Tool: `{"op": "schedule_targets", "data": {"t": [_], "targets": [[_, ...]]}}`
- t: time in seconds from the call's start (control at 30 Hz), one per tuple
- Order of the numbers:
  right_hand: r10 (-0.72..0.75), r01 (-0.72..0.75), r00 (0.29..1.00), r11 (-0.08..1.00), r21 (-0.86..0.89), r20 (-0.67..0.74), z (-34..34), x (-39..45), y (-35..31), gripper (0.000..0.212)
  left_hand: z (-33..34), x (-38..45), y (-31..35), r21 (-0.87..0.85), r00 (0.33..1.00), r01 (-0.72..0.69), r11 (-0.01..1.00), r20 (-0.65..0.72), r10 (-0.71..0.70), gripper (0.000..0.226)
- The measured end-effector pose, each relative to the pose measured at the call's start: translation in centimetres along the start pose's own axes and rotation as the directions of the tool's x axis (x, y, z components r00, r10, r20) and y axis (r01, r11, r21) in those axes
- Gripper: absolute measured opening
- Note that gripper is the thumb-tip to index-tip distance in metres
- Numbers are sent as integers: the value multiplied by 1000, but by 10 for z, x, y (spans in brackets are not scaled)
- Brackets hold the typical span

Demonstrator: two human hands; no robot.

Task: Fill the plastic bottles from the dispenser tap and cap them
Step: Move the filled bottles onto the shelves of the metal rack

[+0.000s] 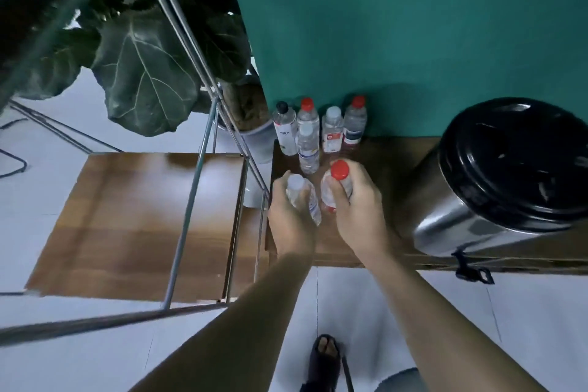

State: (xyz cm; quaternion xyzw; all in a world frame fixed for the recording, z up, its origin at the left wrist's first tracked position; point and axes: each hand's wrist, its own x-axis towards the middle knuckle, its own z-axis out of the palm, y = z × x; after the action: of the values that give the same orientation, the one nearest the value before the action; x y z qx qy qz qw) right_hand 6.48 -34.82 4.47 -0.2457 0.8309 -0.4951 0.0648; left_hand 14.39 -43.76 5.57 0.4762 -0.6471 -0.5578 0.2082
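My left hand [288,213] grips a clear plastic bottle with a white cap [302,197], tilted toward me over the left end of the dark wooden table [385,169]. Right beside it, my right hand [356,200] holds a second bottle with a red cap [338,184]. Behind them, several more capped bottles [318,134] stand in a cluster against the green wall. The steel dispenser with a black lid [502,175] sits at the right of the table. Its black tap [471,270] hangs over the front edge.
A lower wooden table [143,226] stands to the left, crossed by a metal stand's legs [191,200]. A large-leafed potted plant [146,73] fills the upper left. White tiled floor and a sandalled foot [324,356] lie below.
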Motion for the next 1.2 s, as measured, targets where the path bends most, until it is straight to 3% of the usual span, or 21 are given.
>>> {"op": "schedule_targets", "data": {"t": [0.13,0.23,0.43,0.6,0.93,1.07,1.2], "targets": [[33,-30,998,998,-52,52,-21,-60,-47,32,-47,-54,11,-52,981,-138,989,133,144,13],[78,-80,997,995,-60,-28,-29,-106,-80,31,-86,-90,16,-25,947,-275,961,164,276,16],[90,-105,977,992,-67,-195,-32,-191,-165,23,-180,-151,42,-225,859,-349,910,311,406,20],[22,-59,974,985,-159,-225,-23,-249,-230,27,-273,-169,64,-263,758,-387,884,454,468,16],[-58,49,990,996,-72,-130,79,-264,-302,24,-393,-105,50,-266,780,-367,891,433,451,15],[-114,110,989,993,-47,-94,135,-241,-307,23,-425,-64,35,-251,819,-352,902,385,426,16],[-137,136,990,990,-26,-41,183,-200,-309,26,-441,-15,25,-173,837,-436,883,284,469,15]]}}
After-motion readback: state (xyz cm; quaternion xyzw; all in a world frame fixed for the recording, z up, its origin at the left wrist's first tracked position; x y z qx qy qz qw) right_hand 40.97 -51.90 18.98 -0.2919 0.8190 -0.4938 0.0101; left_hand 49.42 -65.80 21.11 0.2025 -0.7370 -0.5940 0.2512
